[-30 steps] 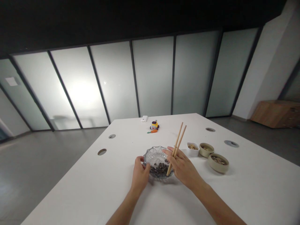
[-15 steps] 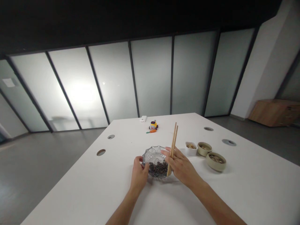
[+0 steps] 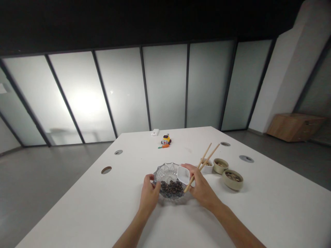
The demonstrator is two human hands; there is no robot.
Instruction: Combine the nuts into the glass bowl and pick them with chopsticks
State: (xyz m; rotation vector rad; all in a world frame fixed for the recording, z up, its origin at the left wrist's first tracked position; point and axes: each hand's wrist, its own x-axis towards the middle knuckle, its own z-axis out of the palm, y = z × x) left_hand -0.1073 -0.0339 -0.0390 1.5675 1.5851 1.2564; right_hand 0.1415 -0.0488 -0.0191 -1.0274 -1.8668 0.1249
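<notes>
A clear, scalloped glass bowl stands on the table, with many small dark brown, glossy beans or nuts gathered at its near side. My left hand is closed on the bowl's left rim, thumb on the near side. At the right rim, my right hand grips a small white dish, tilted with its mouth toward the bowl; its inside looks bare. The same hand holds a pair of wooden chopsticks, which slant up to the right with their tips apart.
Right of my right hand stand a white dish and two beige bowls, one farther and one nearer, each with food pieces. Farther back lie a toy vehicle, an orange toy carrot and a white device. Round holes pierce the white table.
The white dish in my right hand has come into view, tilted at the bowl's right rim. The chopsticks have swung from nearly upright to a rightward slant. My left hand stays on the bowl.
</notes>
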